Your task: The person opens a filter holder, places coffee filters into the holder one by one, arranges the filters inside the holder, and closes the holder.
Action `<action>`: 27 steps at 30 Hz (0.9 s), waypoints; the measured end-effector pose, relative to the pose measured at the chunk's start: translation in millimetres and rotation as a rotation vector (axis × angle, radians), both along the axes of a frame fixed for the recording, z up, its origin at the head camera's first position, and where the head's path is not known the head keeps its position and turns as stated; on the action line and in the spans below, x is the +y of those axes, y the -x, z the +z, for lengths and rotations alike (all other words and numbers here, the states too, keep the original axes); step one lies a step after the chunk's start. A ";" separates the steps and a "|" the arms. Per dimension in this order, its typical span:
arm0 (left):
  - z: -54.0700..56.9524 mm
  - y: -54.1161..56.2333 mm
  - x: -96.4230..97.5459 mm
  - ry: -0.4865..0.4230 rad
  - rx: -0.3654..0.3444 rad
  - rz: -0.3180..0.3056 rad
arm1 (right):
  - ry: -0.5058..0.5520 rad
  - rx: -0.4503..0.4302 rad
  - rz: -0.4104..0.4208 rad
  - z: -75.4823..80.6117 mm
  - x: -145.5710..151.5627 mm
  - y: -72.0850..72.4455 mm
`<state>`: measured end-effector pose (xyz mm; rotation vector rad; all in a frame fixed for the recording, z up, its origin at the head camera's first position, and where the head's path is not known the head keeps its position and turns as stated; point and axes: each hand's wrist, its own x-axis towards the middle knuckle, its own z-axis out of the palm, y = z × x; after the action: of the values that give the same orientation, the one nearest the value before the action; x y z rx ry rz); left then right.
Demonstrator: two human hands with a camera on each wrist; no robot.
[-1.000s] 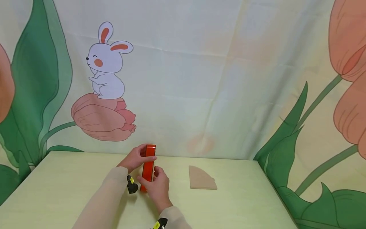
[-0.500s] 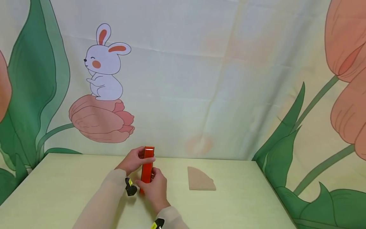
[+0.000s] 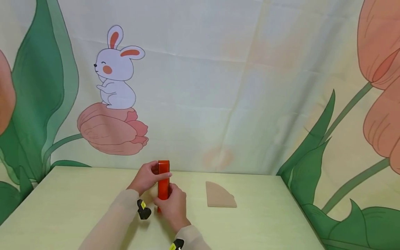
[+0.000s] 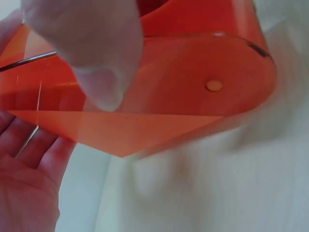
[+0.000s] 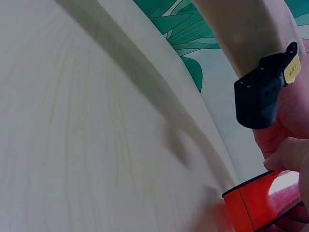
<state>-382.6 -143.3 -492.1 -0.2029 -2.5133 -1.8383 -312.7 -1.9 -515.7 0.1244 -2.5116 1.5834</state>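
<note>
Both hands hold a narrow red-orange case [image 3: 163, 190], seen edge-on and nearly straight in the head view. My left hand [image 3: 146, 177] grips its far part, the thumb laid across the near edge. Lower down, my right hand [image 3: 174, 205] pinches the case between thumb and fingers and covers part of its near end. The left wrist view shows the case's see-through wall [image 4: 174, 72], with a rounded corner and a small round hole; a large thumb [image 4: 94, 53] presses on it. Only one red end [image 5: 260, 200] appears in the right wrist view.
A tan, quarter-round flat piece [image 3: 220, 195] with a small notch in its curved edge lies on the pale table [image 3: 256, 222], right of the hands. Behind the table's far edge hangs a cloth backdrop [image 3: 193, 104] printed with a rabbit and tulips.
The case has turned from a slant to nearly straight in the head view, its near end shifting right. The right hand has moved slightly with it; both hands keep their grip.
</note>
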 end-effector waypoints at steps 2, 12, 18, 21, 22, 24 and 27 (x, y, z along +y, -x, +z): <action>1.6 -4.0 2.3 0.001 0.012 0.007 | -0.018 -0.005 0.006 1.4 3.3 -1.1; 9.5 -33.1 15.1 0.075 0.020 0.117 | -0.071 -0.004 0.051 7.9 26.1 -8.4; 12.4 -52.3 22.2 0.108 0.023 0.166 | -0.093 0.000 0.070 7.9 39.6 -11.5; 13.7 -60.7 24.2 0.128 0.035 0.165 | -0.110 0.024 0.069 7.0 47.1 -12.1; 14.1 -63.3 24.3 0.133 0.043 0.158 | -0.117 0.035 0.072 6.9 49.8 -12.4; 14.1 -68.0 23.7 0.130 0.046 0.137 | -0.125 0.042 0.088 7.0 55.6 -13.4; 13.0 -75.0 19.0 0.115 0.041 0.092 | -0.128 0.036 0.130 7.3 63.7 -15.4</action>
<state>-307.6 -124.2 -479.2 -0.1242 -2.5564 -1.6419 -297.3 61.9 -508.4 0.3355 -2.6240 1.4500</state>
